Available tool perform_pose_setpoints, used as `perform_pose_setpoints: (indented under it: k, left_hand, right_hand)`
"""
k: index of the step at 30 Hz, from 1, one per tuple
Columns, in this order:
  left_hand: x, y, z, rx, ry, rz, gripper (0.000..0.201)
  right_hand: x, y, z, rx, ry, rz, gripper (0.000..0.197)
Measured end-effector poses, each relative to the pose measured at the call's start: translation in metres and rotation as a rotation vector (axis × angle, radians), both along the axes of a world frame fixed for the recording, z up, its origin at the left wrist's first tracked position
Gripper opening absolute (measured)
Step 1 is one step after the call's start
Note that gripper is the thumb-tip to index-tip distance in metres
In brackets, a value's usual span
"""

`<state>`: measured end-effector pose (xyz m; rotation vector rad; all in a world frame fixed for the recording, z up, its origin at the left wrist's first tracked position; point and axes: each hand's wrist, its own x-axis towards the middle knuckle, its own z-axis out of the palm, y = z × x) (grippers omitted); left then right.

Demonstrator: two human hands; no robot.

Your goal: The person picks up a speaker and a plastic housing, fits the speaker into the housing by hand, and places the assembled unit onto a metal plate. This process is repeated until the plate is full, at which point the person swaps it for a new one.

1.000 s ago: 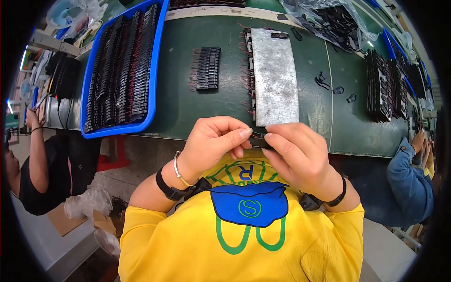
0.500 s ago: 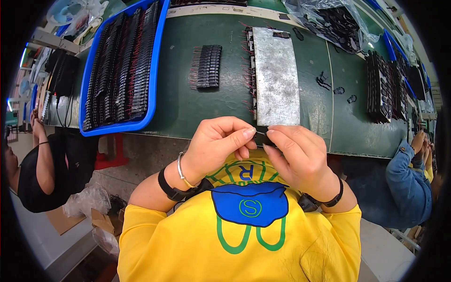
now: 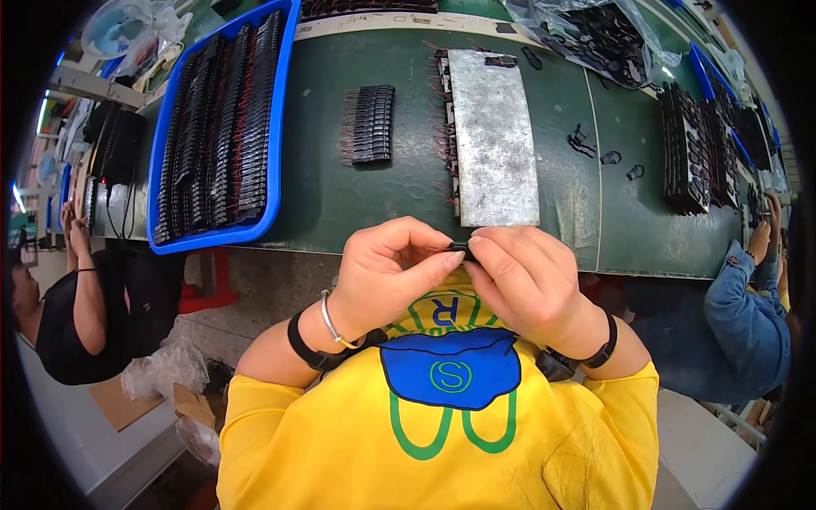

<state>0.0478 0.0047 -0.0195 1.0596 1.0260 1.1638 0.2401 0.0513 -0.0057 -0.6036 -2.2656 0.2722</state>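
Note:
Between my two hands, at the table's near edge, is a small black part (image 3: 460, 247), mostly covered by my fingertips. My left hand (image 3: 393, 270) pinches its left end between thumb and forefinger. On its right end, the thumb and fingers of my right hand (image 3: 531, 276) are closed. Just beyond my hands lies a grey metal plate (image 3: 495, 140), with small black parts and red wires showing along its left side. Left of the plate, a row of black parts with red wires (image 3: 372, 125) lies on the green table (image 3: 314, 170).
A blue tray (image 3: 274, 161) packed with wired black parts stands at the left. At the back right lies a clear bag (image 3: 595, 38) of black pieces; some loose black pieces (image 3: 611, 158) and stacked black parts (image 3: 684, 149) are at the right. One person (image 3: 81, 297) sits on each side.
My hands have drawn closer together and the black part between them shows more plainly. The view has shifted slightly. The arms of the people at both sides have moved.

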Motion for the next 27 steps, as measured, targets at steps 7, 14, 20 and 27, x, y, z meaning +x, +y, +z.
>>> perform_pose_setpoints:
  k: [7, 14, 20, 27]
  left_hand:
    - [-0.002, 0.0, 0.004, 0.289, 0.182, 0.054, 0.014]
    - [-0.007, 0.002, 0.0, 0.484, 0.314, 0.033, 0.018]
    - [-0.011, 0.005, 0.0, 0.597, 0.381, -0.048, 0.017]
    - [-0.009, 0.012, -0.001, 0.79, 0.425, -0.096, 0.014]
  right_hand:
    - [0.008, 0.003, 0.011, -0.466, 0.179, 0.042, 0.033]
    - [0.013, 0.004, 0.001, -0.71, 0.212, 0.189, 0.027]
    - [0.01, 0.005, -0.003, -0.468, 0.24, 0.23, 0.019]
    - [0.008, 0.006, -0.005, -0.309, 0.251, 0.269, 0.016]
